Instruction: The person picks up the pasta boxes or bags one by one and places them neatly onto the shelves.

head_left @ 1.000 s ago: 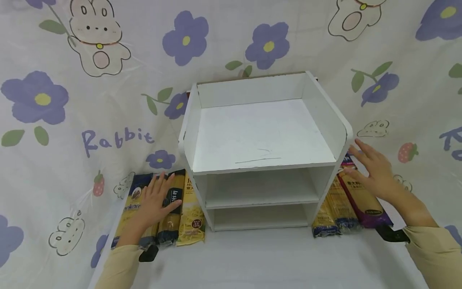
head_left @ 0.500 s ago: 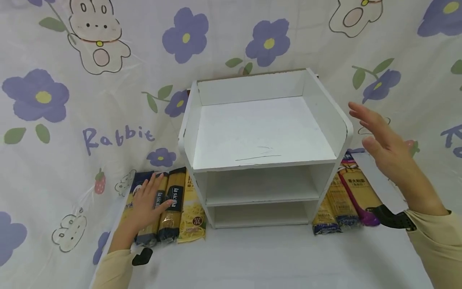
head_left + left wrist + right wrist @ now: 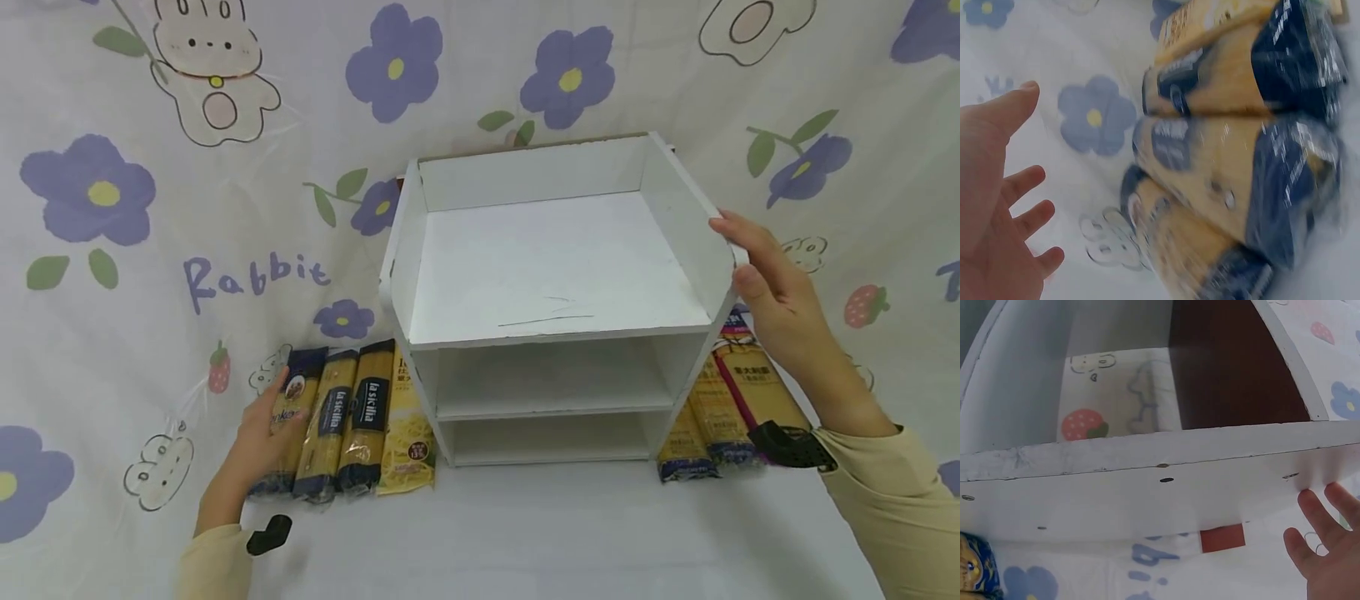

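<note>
Backdrop: a pale plastic cloth (image 3: 225, 208) printed with purple flowers, hanging across the far side and both flanks.
Print, far left: a cartoon rabbit (image 3: 213, 71); below it the purple word "Rabbit" (image 3: 255, 277) and a small red strawberry (image 3: 219, 372).
Left, near: two clear spaghetti packets with dark "la sicilia" labels (image 3: 348, 421), side by side, touching a yellow noodle packet (image 3: 408, 442) on their right.
Right, near: two yellow pasta packets with blue ends (image 3: 705, 425), beside a yellow packet with a purple stripe (image 3: 753, 387).
Surface: white tabletop (image 3: 555, 533).

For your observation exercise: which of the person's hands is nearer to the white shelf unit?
Right. The right hand touches the shelf unit at its right side panel; the left hand is off to its left, at the pasta packs.
</note>
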`<action>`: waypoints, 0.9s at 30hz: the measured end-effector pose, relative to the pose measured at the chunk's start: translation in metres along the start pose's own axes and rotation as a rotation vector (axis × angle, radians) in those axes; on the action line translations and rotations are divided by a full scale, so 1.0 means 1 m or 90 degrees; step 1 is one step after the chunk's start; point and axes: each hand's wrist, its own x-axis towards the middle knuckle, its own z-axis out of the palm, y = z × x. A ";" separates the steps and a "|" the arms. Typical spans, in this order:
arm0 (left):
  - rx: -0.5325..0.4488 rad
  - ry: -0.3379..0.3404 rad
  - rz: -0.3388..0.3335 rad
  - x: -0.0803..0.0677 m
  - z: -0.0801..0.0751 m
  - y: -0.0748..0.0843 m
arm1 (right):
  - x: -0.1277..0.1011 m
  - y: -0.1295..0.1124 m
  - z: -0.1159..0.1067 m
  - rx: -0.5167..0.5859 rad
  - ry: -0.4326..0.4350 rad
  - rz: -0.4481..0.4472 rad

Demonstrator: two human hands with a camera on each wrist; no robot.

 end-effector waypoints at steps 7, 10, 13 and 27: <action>-0.003 -0.019 -0.059 -0.008 0.000 -0.029 | 0.000 0.003 0.001 0.016 0.011 0.002; -0.005 -0.032 -0.086 -0.011 0.003 -0.039 | 0.001 0.002 0.001 0.018 0.008 0.009; -0.009 -0.044 -0.114 -0.015 0.005 -0.048 | 0.001 0.002 0.002 0.016 0.006 0.016; 0.022 -0.110 -0.201 -0.018 0.014 -0.077 | 0.000 -0.002 0.001 0.015 0.005 0.035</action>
